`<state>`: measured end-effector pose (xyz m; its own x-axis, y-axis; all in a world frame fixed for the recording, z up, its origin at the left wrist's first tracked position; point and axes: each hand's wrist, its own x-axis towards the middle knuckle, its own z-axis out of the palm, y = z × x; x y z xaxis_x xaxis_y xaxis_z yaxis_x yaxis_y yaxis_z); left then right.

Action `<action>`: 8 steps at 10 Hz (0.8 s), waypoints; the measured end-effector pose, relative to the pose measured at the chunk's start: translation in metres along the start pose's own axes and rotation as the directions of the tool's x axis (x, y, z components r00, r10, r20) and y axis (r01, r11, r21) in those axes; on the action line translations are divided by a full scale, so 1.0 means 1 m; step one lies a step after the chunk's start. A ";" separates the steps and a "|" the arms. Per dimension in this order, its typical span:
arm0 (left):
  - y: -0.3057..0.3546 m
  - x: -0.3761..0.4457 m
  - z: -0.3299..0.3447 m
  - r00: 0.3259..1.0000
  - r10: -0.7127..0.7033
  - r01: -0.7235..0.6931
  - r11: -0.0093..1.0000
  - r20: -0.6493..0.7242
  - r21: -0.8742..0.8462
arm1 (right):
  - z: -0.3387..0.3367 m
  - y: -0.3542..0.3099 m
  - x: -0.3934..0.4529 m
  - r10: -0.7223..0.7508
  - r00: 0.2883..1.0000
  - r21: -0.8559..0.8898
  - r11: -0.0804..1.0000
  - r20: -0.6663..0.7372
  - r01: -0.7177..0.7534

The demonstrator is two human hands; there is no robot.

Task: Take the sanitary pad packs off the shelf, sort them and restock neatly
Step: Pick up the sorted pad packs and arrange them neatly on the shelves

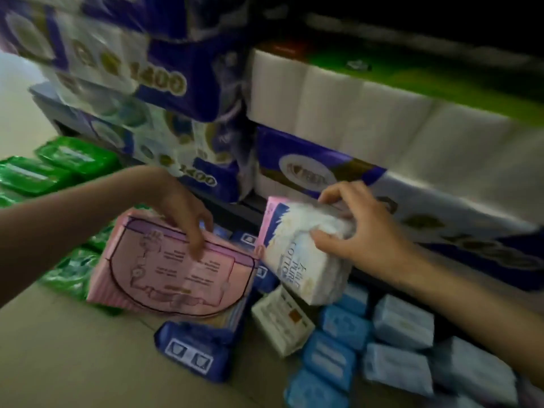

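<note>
The left hand point(188, 222) is curled over the top edge of a flat pink plastic-wrapped pad pack printed with a line drawing point(170, 272), holding it tilted above the floor. The right hand point(353, 231) clasps the crinkled end of a white and pink soft pack with dark lettering point(300, 260), thumb below and fingers over the top, just beside the pink one; their corners look close to touching. Under and around both, packs lie on the pale floor point(73, 363) in rough colour groups: dark blue packs with white icon boxes point(191, 348) beneath the pink pack, a small white carton-like pack point(282, 322) between, light blue soft packs point(403, 322) in rows to the right, and glossy green packs point(59, 166) to the left. Behind, large purple-and-white tissue roll bundles point(164, 83) are stacked on the shelving. Judging by this, the unloading and much of the sorting look well advanced, with these two packs not yet placed; none of the pad packs appears restocked on the shelf, so that whole step seems left.
</note>
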<state>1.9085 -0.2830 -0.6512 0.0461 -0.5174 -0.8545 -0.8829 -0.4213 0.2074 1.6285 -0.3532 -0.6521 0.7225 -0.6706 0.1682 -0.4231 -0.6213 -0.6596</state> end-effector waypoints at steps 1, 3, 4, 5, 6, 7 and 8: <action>0.048 0.023 0.011 0.999 0.021 -0.024 0.993 0.023 0.118 | -0.009 0.049 -0.046 0.295 0.923 0.236 0.905 0.248 -0.353; 0.131 0.060 0.024 0.970 0.143 -0.177 0.970 0.198 0.167 | -0.035 0.108 -0.138 0.427 0.775 0.418 0.666 0.465 -0.618; 0.162 0.069 0.036 0.962 0.170 -0.201 0.971 0.215 0.131 | -0.045 0.123 -0.162 0.490 0.741 0.515 0.533 0.460 -0.672; 0.189 0.072 0.051 0.960 0.195 -0.219 0.970 0.201 0.106 | -0.060 0.132 -0.176 0.553 0.739 0.492 0.554 0.385 -0.671; 0.219 0.080 0.070 0.947 0.219 -0.243 0.967 0.235 0.076 | -0.071 0.142 -0.191 0.606 0.743 0.473 0.586 0.282 -0.658; 0.249 0.084 0.087 0.930 0.231 -0.269 0.957 0.285 0.103 | -0.084 0.154 -0.212 0.665 0.723 0.443 0.599 0.187 -0.666; 0.281 0.088 0.101 0.909 0.263 -0.332 0.926 0.323 0.180 | -0.101 0.165 -0.240 0.744 0.663 0.334 0.605 0.086 -0.722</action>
<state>1.6167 -0.3716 -0.7161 -0.3414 -0.3409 -0.8760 -0.9170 -0.0838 0.3900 1.3297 -0.3353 -0.7271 0.2115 -0.8716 -0.4422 -0.5953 0.2440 -0.7656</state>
